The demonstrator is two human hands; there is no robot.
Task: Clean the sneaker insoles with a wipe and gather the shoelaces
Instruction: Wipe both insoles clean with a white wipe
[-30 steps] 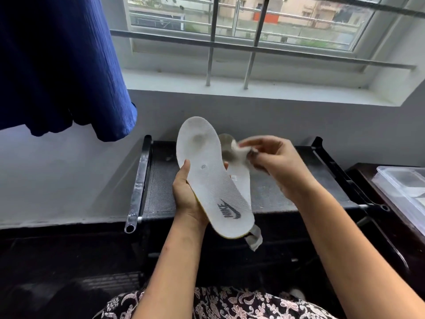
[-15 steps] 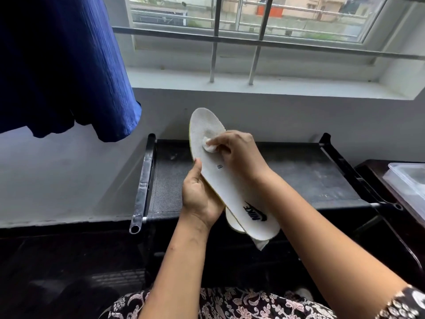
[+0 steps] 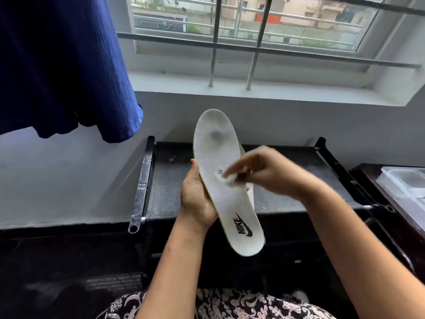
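My left hand (image 3: 196, 199) grips a white insole (image 3: 218, 157) from its left edge and holds it tilted, toe end up. The insole has a grey smudge near the toe and a black logo at the heel. A second insole (image 3: 242, 150) lies behind it, only its edge showing. My right hand (image 3: 264, 172), blurred by motion, pinches a small white wipe (image 3: 224, 179) and presses it on the middle of the front insole. No shoelaces are in view.
A black shoe rack (image 3: 165, 180) with a metal side tube (image 3: 142, 187) stands below the barred window (image 3: 241, 38). A blue cloth (image 3: 62, 65) hangs at the upper left. A clear plastic box (image 3: 407, 183) sits on a dark surface at the right.
My right hand with the wipe has slid down from the toe end to the middle of the insole. The grey smudge near the toe is uncovered again.
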